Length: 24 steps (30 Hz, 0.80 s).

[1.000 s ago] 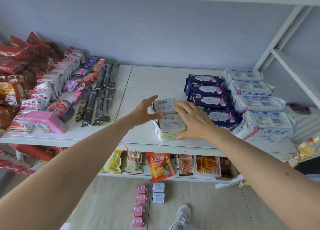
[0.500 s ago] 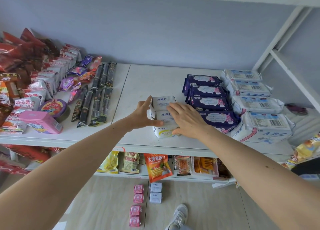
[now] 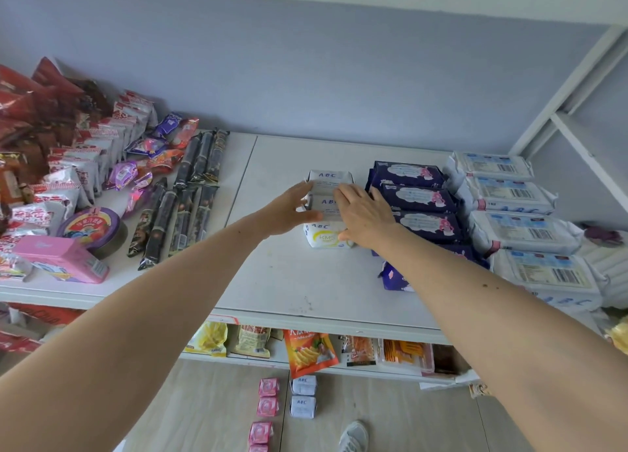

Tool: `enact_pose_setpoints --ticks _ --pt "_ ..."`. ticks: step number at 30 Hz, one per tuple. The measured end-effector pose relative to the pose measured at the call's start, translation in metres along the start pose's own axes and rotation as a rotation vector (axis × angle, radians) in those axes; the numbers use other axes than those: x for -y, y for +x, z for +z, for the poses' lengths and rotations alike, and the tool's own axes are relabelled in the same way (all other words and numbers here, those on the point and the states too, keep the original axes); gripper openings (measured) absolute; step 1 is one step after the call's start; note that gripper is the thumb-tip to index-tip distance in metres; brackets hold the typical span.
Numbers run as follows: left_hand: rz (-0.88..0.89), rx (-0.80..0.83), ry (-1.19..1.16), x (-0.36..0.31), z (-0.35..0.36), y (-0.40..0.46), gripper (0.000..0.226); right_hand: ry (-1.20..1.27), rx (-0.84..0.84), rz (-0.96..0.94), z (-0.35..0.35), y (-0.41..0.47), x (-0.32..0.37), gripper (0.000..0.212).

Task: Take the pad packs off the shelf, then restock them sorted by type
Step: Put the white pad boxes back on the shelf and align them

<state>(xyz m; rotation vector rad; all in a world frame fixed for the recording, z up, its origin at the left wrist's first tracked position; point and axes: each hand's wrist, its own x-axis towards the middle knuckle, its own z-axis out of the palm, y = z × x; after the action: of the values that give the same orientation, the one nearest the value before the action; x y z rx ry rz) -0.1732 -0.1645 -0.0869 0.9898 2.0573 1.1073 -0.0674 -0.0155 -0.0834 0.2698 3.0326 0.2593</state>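
Both forearms bare, no sleeves in view. No rings, watch on left hand [image 3: 292, 210] or right hand [image 3: 365, 215]. Light grey sneaker [image 3: 353, 436] below.

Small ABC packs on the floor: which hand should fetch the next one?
Probably the left hand. It only touches the outer side of the white ABC row, while the right hand lies over the row, steadying it. The floor packs lie below, between both arms, so neither is clearly nearer.
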Motion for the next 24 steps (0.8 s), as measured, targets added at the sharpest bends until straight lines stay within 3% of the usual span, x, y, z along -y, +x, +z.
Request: enact_pose_setpoints --ticks 8,16,24 --pt "-0.053 0.008 0.096 -0.016 0.010 0.015 0.066 0.019 0.039 0.046 0.000 0.008 -0.017 0.095" --pt "-0.010 -0.027 0.208 -0.012 0.012 0.005 0.061 0.078 0.000 0.028 -0.006 -0.005 -0.018 0.097" --pt "-0.016 -0.237 0.294 0.003 0.024 -0.033 0.047 0.113 -0.180 -0.002 -0.010 -0.054 -0.002 0.068"
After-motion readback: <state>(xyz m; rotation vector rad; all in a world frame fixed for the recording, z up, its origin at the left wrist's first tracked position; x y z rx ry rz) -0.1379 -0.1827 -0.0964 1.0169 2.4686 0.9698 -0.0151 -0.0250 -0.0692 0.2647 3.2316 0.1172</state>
